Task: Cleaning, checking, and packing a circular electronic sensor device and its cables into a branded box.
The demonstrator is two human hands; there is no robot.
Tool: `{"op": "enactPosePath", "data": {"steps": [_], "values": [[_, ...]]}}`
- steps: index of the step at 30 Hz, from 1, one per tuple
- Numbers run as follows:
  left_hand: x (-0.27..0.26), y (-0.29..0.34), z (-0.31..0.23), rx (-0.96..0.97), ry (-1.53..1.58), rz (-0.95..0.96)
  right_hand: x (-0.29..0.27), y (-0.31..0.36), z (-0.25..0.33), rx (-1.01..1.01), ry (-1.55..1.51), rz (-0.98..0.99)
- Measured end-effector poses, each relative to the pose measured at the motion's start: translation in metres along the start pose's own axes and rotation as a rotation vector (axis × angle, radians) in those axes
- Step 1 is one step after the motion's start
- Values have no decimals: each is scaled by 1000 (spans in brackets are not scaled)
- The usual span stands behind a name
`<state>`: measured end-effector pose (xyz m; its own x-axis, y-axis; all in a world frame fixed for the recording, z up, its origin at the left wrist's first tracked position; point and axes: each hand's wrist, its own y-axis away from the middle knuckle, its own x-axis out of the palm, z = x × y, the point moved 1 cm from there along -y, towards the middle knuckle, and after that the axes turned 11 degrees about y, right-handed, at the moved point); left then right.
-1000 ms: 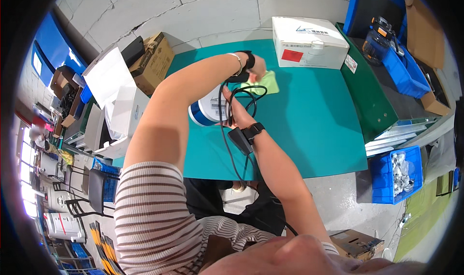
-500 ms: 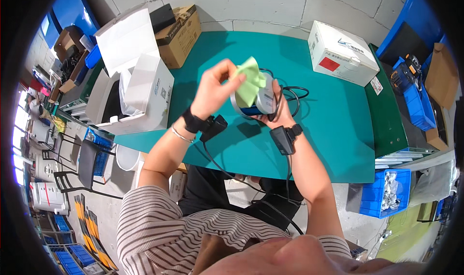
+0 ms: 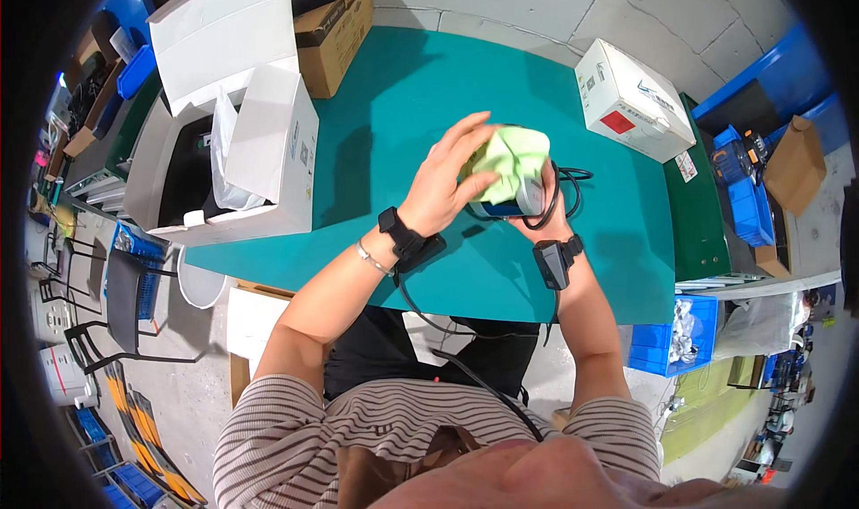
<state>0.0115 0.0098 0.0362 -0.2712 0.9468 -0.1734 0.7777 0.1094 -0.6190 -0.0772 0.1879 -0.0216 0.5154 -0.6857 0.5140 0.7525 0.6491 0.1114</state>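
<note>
Since half a second before, both hands had come a little nearer to the middle of the frame, and the cloth lay flatter over the thing they held. The left hand [image 3: 447, 173] was spread wide, with its fingers pressing a soft light green cloth [image 3: 508, 162] onto a small round blue and white device [image 3: 514, 203]. The right hand [image 3: 537, 221] sat under the device and gripped it from below, mostly hidden by it. A thin black cable [image 3: 562, 185] looped out from the device, just right of the hands. Both wrists wore black bands.

It looked like the wiping step was going on. The next rub likely called for a firm hold underneath and a slow turn of the device, so the cloth could reach a new side.

Under the hands lay the green table [image 3: 403, 97]. At the upper left of the frame stood an open white cardboard box [image 3: 268, 142], with a brown cardboard box [image 3: 335, 30] behind it. At the upper right sat a closed white box with a red label [image 3: 631, 97].
</note>
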Motion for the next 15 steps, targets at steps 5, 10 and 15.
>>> {"op": "enactPosePath", "data": {"steps": [5, 10, 15], "values": [[-7, 4, 28, -198, 228, 60, 23, 8, 7, 74, 67, -55], [1, 3, 10, 80, 112, 198, 18, 6, 4, 86, 12, -75], [-1, 5, 12, 161, -113, 183, 22, 5, 8, 116, 78, -52]]}}
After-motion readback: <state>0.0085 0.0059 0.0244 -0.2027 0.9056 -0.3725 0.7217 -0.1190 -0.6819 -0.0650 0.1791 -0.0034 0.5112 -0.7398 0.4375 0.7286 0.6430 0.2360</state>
